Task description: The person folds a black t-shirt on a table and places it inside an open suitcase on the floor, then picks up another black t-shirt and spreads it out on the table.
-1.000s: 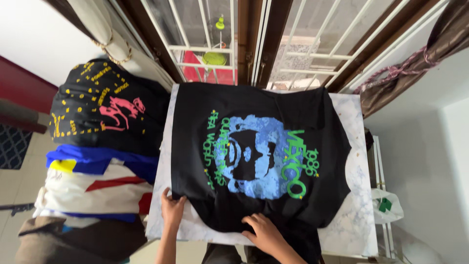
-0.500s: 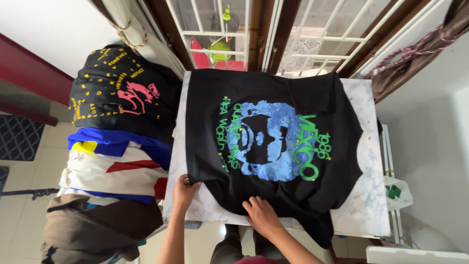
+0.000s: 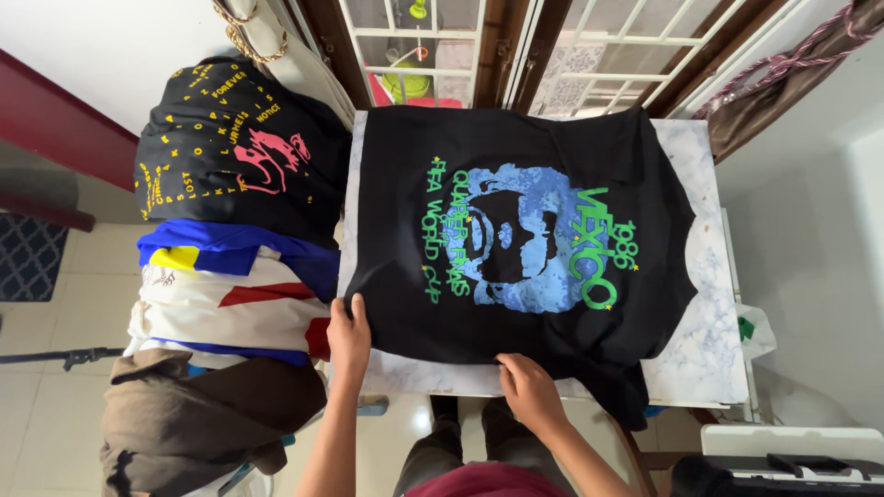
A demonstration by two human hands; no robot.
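Note:
A black T-shirt (image 3: 516, 166) with a blue and green print lies spread flat on a white marbled table (image 3: 709, 340). My left hand (image 3: 349, 333) pinches the shirt's near left corner at the hem. My right hand (image 3: 529, 388) grips the shirt's near edge, a little right of the middle. One sleeve hangs over the table's front edge to the right of my right hand.
A pile of folded clothes (image 3: 230, 276) sits left of the table: a black shirt with yellow and pink print, a blue, white and red one, and a brown one at the bottom. A barred window (image 3: 552, 46) is behind the table. A white wall (image 3: 810, 230) stands on the right.
My left hand has shifted up along the shirt's left corner and my right hand has moved slightly right along the near edge. The view has shifted downward.

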